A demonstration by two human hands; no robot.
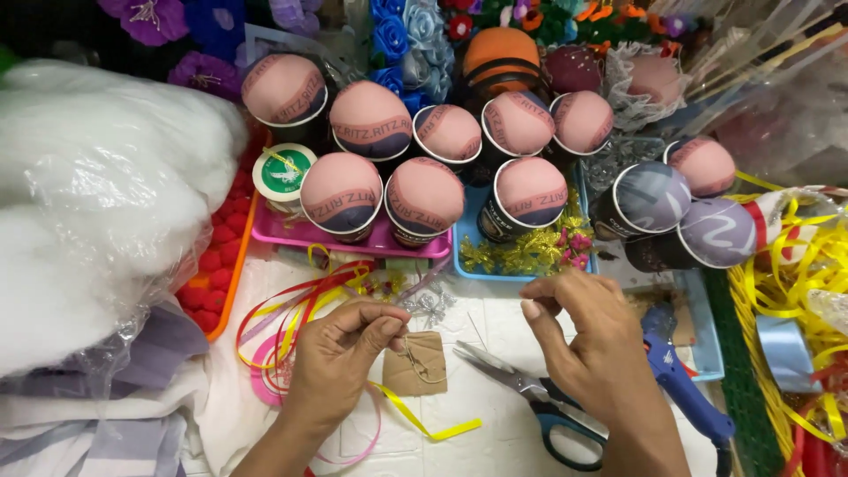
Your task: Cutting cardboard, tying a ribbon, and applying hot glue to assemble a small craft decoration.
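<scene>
Pinching something very fine between thumb and forefinger, the left hand [340, 362] hovers low over the worktop [495, 442]; its grip is narrow, and what it holds looks like a needle or thread, too thin to tell. Just right of its fingertips lies a small brown card [417, 364] with a bit of pale thread looped on it. The right hand [592, 344] is raised opposite, thumb and forefinger pressed together in an equally narrow grip, perhaps on the other end of the same thread; that cannot be made out. Under this hand rest scissors [530, 397] with dark teal handles, blades pointing toward the card. A blue glue gun [680, 380] lies just right of the wrist. A yellow ribbon [424, 424] trails below the card, and red and yellow ribbons [291, 305] curl left of the left hand. Behind both hands stand rows of cups [424, 199] topped with pink fabric domes, some in a pink tray [291, 234]. A bag of white stuffing [97, 194] fills the far left.
</scene>
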